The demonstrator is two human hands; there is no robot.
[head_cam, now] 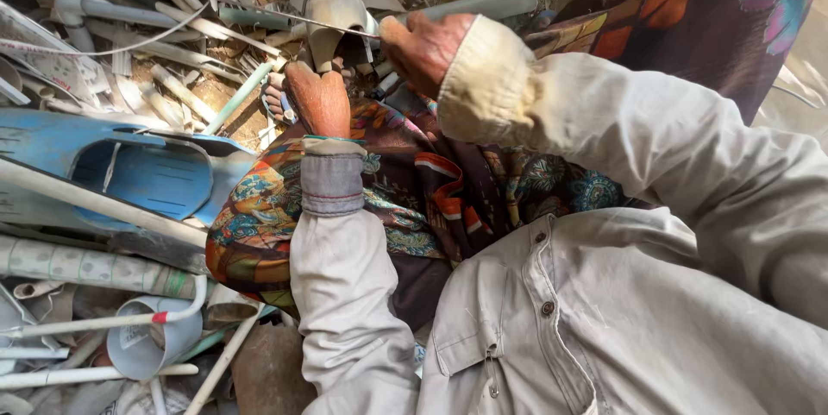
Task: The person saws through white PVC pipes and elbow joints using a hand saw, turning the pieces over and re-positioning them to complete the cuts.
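Left hand [319,97] closed beneath a grey plastic pipe piece [335,16], right hand [423,51] clenched on its edge above the patterned lap cloth [414,199]; a steady two-handed hold likely prevents slipping.

Blue plastic tub [142,175], grey pipe scraps [95,267], patterned cloth [448,199]
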